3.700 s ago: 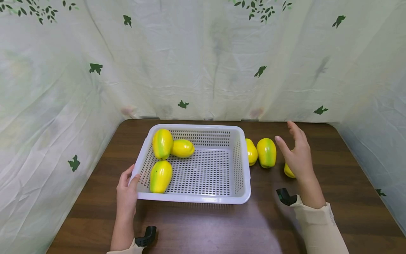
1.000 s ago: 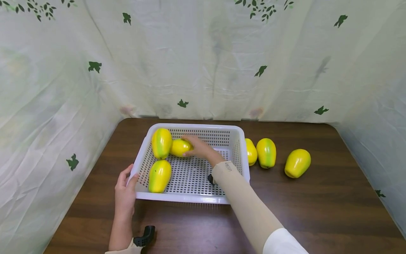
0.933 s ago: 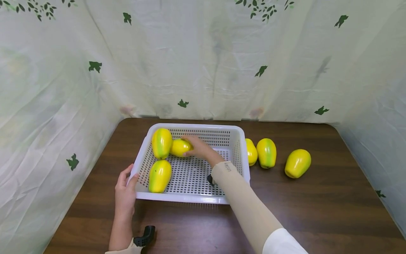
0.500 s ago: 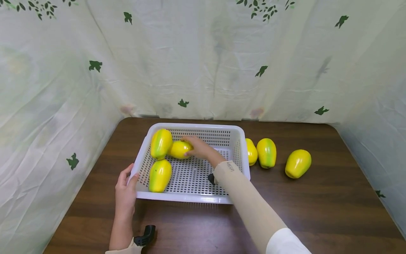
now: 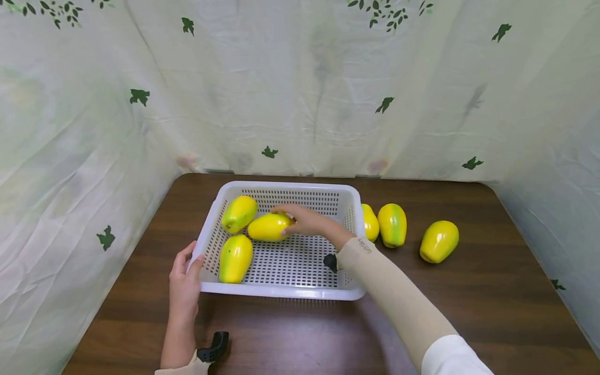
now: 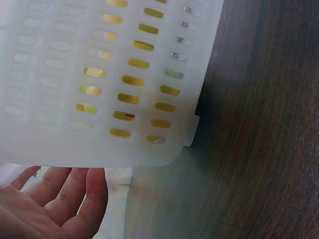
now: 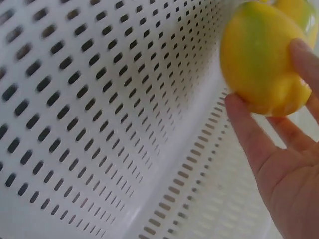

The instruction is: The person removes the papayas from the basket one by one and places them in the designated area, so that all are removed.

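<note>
A white perforated basket (image 5: 281, 292) sits on the dark wooden table (image 5: 492, 302). Three yellow-green fruits lie in it. My right hand (image 5: 304, 223) reaches in and grips the middle fruit (image 5: 268, 227) by its right end; in the right wrist view the thumb and fingers (image 7: 249, 134) curl round that fruit (image 7: 259, 59) above the basket floor (image 7: 99, 124). A second fruit (image 5: 239, 213) leans in the far-left corner, and a third (image 5: 235, 258) lies near the front left. My left hand (image 5: 185, 281) rests with straight fingers (image 6: 75, 199) against the basket's front-left corner (image 6: 99, 74).
Three more yellow-green fruits lie on the table to the right of the basket: one against its wall (image 5: 370, 223), one beside that (image 5: 392, 225), and one farther right (image 5: 439, 241). Leaf-print cloth (image 5: 300, 88) walls the table on three sides.
My right hand left the table's right side, entered the basket and took hold of the middle fruit, drawing it rightward. The far-left fruit tipped over. The left hand stayed put.
</note>
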Tool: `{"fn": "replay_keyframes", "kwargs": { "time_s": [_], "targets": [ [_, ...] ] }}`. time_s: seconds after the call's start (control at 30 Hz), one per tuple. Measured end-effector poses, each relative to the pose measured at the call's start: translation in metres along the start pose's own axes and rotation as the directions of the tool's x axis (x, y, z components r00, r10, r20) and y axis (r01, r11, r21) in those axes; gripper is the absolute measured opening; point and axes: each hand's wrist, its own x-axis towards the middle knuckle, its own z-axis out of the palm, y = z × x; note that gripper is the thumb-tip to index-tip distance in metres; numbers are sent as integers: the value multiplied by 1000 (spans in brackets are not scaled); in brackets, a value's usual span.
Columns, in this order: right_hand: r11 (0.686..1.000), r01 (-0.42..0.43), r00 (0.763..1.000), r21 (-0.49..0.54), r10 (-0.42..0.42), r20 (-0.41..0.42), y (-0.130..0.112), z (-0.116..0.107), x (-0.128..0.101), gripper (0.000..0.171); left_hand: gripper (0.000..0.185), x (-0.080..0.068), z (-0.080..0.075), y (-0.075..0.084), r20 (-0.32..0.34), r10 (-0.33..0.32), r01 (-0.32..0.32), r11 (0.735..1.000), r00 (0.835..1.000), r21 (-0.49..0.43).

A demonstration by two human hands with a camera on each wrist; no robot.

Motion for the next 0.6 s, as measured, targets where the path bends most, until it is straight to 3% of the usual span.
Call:
{"fn": "replay_keyframes", "kwargs": {
  "time_s": [0.27, 0.6],
  "targets": [
    [995, 35, 999, 93, -34, -13, -6, -8, -18, 58, 47, 0, 1, -1, 1, 9, -9, 1000, 1000, -5],
    [954, 187, 980, 235, -164, -112, -14, -12, -31, 60, 47, 0, 2, -1, 3, 11, -11, 1000, 1000, -3]
  ]
}}
